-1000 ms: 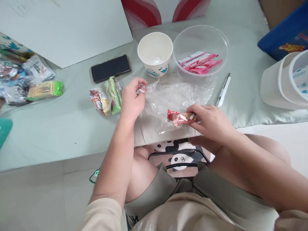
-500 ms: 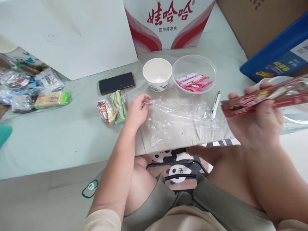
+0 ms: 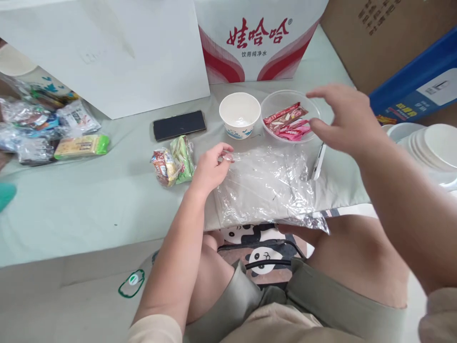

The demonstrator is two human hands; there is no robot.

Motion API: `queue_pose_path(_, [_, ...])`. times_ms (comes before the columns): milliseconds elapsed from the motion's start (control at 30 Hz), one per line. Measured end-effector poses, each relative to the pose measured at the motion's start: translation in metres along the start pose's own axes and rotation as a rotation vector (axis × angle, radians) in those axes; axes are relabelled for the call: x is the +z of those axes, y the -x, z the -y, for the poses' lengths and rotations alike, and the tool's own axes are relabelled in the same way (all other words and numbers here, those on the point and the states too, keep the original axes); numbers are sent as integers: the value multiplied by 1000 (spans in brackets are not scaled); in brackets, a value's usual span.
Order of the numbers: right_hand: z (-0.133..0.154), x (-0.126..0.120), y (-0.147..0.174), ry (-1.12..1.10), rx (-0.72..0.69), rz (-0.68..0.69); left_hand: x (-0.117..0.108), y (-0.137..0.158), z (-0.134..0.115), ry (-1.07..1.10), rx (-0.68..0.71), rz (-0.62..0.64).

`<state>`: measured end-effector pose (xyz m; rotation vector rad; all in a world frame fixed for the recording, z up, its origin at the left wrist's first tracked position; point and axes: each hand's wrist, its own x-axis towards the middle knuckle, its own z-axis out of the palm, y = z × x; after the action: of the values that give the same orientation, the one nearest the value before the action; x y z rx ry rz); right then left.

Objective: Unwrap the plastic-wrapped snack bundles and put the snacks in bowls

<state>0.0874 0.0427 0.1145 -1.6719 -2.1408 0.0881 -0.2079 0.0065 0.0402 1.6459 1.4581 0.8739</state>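
Note:
My left hand (image 3: 214,164) pinches the edge of a clear plastic bag (image 3: 264,183), which lies crumpled on the table and hangs a little over its front edge. My right hand (image 3: 344,116) is raised at the right rim of a clear round plastic bowl (image 3: 314,134), fingers apart and holding nothing. In that bowl lie a red-brown snack packet (image 3: 287,116) and pink snack packets (image 3: 294,130). A white paper bowl (image 3: 240,114) with a blue pattern stands to its left. Beside the bag, below my right hand, is a white utility knife (image 3: 319,162).
Left of my left hand are a small brown-and-gold packet (image 3: 164,166) and a green packet (image 3: 183,159), with a black phone (image 3: 179,125) behind. Wrapped snacks (image 3: 39,126) pile at far left. White (image 3: 143,52) and red-white boxes (image 3: 262,47) stand behind; stacked white tubs (image 3: 428,147) at right.
My right hand has moved left and let go of the red-brown packet, which now lies in the clear bowl. The plastic bag has shifted, now drooping over the table edge.

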Motion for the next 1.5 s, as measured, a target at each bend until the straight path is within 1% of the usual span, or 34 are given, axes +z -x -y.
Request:
queue_pose_path(67, [4,9,34,-145,9,-143,0,0,-1,43,25,0])
queue_pose_path(100, [4,16,52,-211,49,-211,0,0,0,63,46,-6])
queue_pose_path(167, [2,33,83,-285,157,-283,2,0,3,114,93,-29])
queue_pose_path(200, [-1,42,93,-316,198,-288,3,0,5,145,117,-43])
queue_pose_path(267, [-8,56,105,-403,234,-228,5,0,9,206,160,-70])
queue_pose_path(333, [-15,66,107,-512,242,-120,5,0,9,262,210,-90])
queue_pose_path(400, [-17,72,103,-563,271,-16,5,1,8,311,251,-100])
queue_pose_path(533, [-6,75,95,-476,302,103,3,1,5,365,274,-127])
queue_pose_path(633, [4,75,92,-423,311,128,1,1,5,367,257,-169])
queue_pose_path(700, [4,73,90,-452,325,129,0,-1,4,392,249,-206])
queue_pose_path(867, [-2,62,91,-648,432,213,-4,-3,-1,539,262,-271])
queue_pose_path(1000, [4,54,92,-861,516,160,-3,-1,-9,622,244,-290])
queue_pose_path(1033, [7,54,91,-922,539,174,-3,0,-12,659,245,-285])
queue_pose_path(1100, [15,59,88,-1025,583,255,-2,4,-19,748,216,-238])
queue_pose_path(1200, [28,71,80,-1100,610,335,-2,10,-26,916,95,-104])
queue_pose_path(1267, [36,78,75,-1130,622,385,-2,14,-25,1029,23,0])
queue_pose_path(1300, [38,80,73,-1151,634,413,-2,14,-23,1075,12,33])
queue_pose_path(1333, [40,81,72,-1174,644,440,-2,15,-20,1108,9,46])
queue_pose_path(1400, [42,79,73,-1192,623,475,-3,15,-14,1115,3,14])
queue_pose_path(1467, [39,73,76,-1165,530,451,-6,14,-12,1069,-17,-36])
queue_pose_path(1500, [36,69,78,-1150,469,407,-7,14,-12,1049,-16,-43])
